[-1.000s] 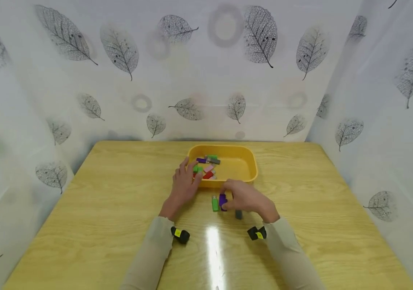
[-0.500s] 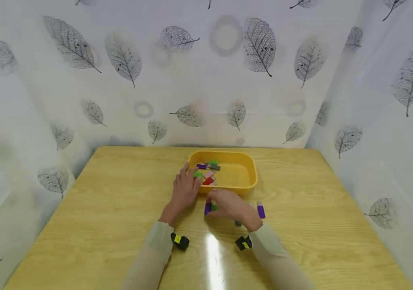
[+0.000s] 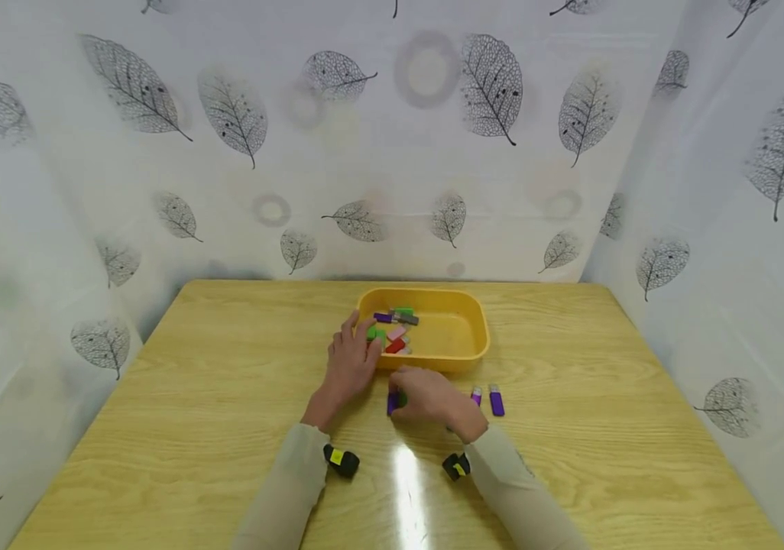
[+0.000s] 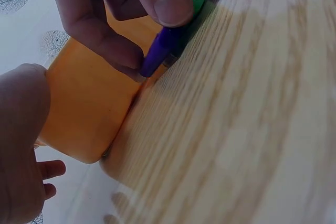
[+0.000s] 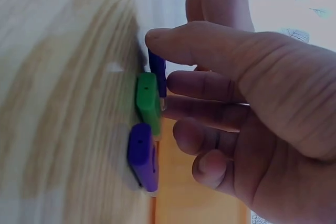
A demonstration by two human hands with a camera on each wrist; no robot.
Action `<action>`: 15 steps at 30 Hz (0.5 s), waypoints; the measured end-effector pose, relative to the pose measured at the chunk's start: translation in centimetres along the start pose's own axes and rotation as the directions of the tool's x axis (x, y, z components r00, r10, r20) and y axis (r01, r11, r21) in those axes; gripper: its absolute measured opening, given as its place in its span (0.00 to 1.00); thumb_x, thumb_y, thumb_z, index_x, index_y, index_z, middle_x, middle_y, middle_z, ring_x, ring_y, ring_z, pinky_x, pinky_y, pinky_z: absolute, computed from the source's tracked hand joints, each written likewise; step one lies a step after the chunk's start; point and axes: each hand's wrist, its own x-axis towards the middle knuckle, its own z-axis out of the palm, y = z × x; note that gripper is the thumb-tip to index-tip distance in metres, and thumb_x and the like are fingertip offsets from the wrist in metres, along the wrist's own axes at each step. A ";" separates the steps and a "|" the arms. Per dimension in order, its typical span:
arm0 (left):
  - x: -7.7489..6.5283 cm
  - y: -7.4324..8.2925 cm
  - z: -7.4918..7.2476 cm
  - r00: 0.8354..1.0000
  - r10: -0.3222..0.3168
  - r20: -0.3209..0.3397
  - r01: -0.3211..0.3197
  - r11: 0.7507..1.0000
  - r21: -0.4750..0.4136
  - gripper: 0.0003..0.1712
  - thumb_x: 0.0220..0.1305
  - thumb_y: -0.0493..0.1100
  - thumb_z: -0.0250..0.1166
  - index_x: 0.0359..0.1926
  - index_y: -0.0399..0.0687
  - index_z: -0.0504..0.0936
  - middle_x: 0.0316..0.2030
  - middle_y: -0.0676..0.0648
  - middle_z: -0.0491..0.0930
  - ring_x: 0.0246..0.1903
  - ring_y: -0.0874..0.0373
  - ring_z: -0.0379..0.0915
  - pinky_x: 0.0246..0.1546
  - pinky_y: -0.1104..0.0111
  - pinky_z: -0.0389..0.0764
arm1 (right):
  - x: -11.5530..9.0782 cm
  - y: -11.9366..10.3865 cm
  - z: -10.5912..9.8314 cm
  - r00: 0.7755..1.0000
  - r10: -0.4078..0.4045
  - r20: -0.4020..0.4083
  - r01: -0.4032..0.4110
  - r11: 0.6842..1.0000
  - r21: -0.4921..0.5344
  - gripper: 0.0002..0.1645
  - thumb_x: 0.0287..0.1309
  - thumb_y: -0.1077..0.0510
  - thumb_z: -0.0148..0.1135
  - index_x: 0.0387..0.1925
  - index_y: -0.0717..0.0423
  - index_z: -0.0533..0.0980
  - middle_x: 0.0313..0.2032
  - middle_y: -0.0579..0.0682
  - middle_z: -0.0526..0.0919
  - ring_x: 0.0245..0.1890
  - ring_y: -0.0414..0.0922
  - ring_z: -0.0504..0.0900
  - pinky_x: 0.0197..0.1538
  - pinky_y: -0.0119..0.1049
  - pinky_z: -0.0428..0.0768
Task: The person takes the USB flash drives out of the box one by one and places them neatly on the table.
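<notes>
My right hand (image 3: 426,397) pinches a purple USB stick (image 3: 392,403) between thumb and fingers, on the table just in front of the yellow tray (image 3: 464,360). In the right wrist view the held stick (image 5: 158,72) stands on its long edge. A green USB stick (image 5: 148,100) stands close beside it, and a second purple USB stick (image 5: 142,158) is nearer the camera. My left hand (image 3: 349,363) rests on the tray's left front corner, fingers spread over the rim. In the left wrist view, the thumb side touches the tray's outer wall (image 4: 86,103).
Inside the tray lie several USB sticks: a red one (image 3: 395,346), a pink one (image 3: 397,333), a grey one (image 3: 408,318) and others. To the right of my right hand are a magenta stick (image 3: 477,396) and a purple one (image 3: 497,400). A leaf-patterned curtain (image 3: 433,153) surrounds the table.
My right hand has moved left with the purple USB stick, from the right of the green stick to its left. This uncovers two sticks on the right. The left hand stays on the tray.
</notes>
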 end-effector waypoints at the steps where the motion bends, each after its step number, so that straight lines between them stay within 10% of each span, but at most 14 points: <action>1: 0.0 0.0 0.0 1.000 0.005 -0.005 -0.005 1.000 -0.003 0.28 0.76 0.52 0.47 0.71 0.47 0.63 0.75 0.37 0.47 0.64 0.33 0.55 0.64 0.40 0.57 | 0.0 0.0 0.0 1.000 -0.001 0.001 0.001 1.000 -0.006 0.16 0.55 0.50 0.73 0.42 0.51 0.80 0.38 0.42 0.80 0.33 0.37 0.75 0.42 0.32 0.77; 15: -0.2 -0.1 0.1 0.999 0.021 -0.031 -0.022 0.999 -0.039 0.28 0.75 0.52 0.48 0.70 0.46 0.64 0.75 0.36 0.48 0.63 0.32 0.56 0.62 0.39 0.57 | -0.4 -0.6 0.5 1.000 -0.002 -0.020 0.001 1.000 -0.019 0.20 0.56 0.51 0.72 0.47 0.52 0.79 0.42 0.45 0.81 0.37 0.39 0.78 0.45 0.34 0.79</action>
